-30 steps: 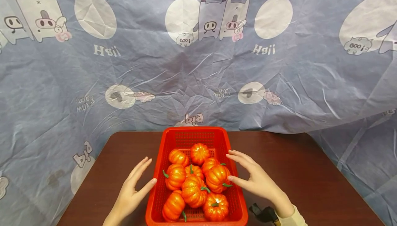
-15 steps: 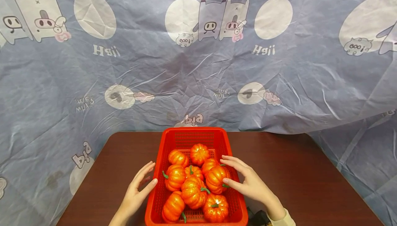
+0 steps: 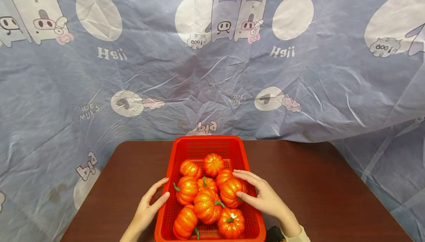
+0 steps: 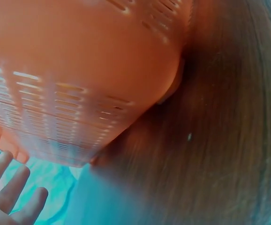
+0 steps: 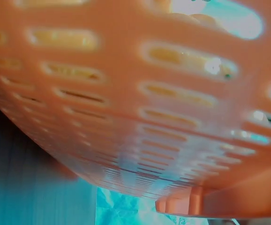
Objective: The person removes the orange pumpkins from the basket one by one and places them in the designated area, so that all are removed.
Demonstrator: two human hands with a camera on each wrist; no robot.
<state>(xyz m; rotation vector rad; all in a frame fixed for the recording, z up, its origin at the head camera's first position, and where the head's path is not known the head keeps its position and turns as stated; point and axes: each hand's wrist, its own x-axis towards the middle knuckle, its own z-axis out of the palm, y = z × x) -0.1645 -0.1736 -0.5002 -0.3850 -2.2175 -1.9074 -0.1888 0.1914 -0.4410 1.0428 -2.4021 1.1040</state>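
Observation:
A red plastic basket (image 3: 170, 183) stands on the table, holding several glossy orange toy pumpkins with green stems. At its left rim my left hand (image 3: 146, 207) has fingertips and thumb right at the edge, fingers loosely bent. In the left wrist view the left hand's spread fingers (image 4: 20, 187) show beside the slotted side wall (image 4: 98, 61). My right hand (image 3: 262, 194) reaches over the right rim, thumb and fingers apart, its tips overlapping a pumpkin (image 3: 229, 192) at the basket's right. In the right wrist view only the basket's slotted wall (image 5: 121, 108) fills the frame; the hand is hidden.
The dark brown table (image 3: 305, 190) extends on both sides of the basket. Behind it hangs a grey-blue cartoon-print cloth (image 3: 206, 72). A black strap-like item (image 3: 275, 233) shows at the right wrist, close to the basket's front right corner.
Both hands have come inward: the left to the left rim, the right further left over the right rim onto the pumpkin. The basket and pumpkins stay where they were.

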